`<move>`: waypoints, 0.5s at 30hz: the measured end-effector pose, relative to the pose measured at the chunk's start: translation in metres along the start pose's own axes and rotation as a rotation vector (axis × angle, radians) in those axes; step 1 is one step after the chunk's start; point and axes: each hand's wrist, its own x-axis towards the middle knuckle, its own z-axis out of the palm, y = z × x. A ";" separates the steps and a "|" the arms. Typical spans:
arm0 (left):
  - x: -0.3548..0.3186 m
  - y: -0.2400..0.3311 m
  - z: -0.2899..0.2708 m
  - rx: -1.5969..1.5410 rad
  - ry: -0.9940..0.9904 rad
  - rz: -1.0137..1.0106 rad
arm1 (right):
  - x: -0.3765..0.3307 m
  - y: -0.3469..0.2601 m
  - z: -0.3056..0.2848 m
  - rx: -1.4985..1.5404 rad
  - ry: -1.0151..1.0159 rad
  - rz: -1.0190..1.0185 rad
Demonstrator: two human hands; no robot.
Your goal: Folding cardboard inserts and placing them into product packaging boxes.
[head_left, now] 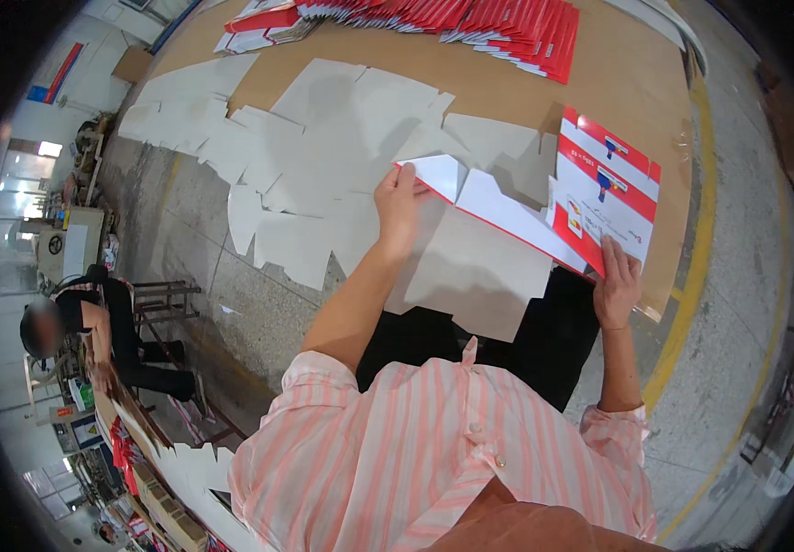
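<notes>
My left hand (399,204) pinches the white flap at the left end of a flat red and white die-cut carton blank (507,213). My right hand (616,287) grips the same blank at its lower right corner, beside its printed red and white panel (604,189). The blank is lifted and half folded over the work surface, its white inside turned up. Under and around it lie several white cut blanks (323,138), face down, spread on the brown cardboard sheet (636,83).
A fanned stack of red and white blanks (498,23) lies at the far edge of the brown sheet. A yellow floor line (691,276) runs along the right. At the left a seated person (93,322) works near more stacked blanks (139,432).
</notes>
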 end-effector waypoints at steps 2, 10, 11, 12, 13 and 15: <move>-0.003 0.005 0.006 0.176 -0.064 0.174 | 0.001 -0.002 -0.003 0.019 -0.111 0.004; -0.012 0.034 0.023 0.985 -0.889 0.718 | 0.018 -0.010 -0.022 -0.027 -0.270 -0.065; -0.010 0.036 0.023 0.981 -0.899 0.718 | 0.020 -0.011 -0.023 -0.047 -0.314 -0.070; -0.009 0.039 0.024 0.971 -0.915 0.660 | 0.020 -0.010 -0.022 -0.051 -0.315 -0.062; -0.008 0.041 0.025 0.960 -0.932 0.600 | 0.019 -0.008 -0.021 -0.040 -0.312 -0.054; -0.003 0.049 0.019 0.899 -1.010 0.501 | 0.018 -0.005 -0.022 -0.032 -0.311 -0.036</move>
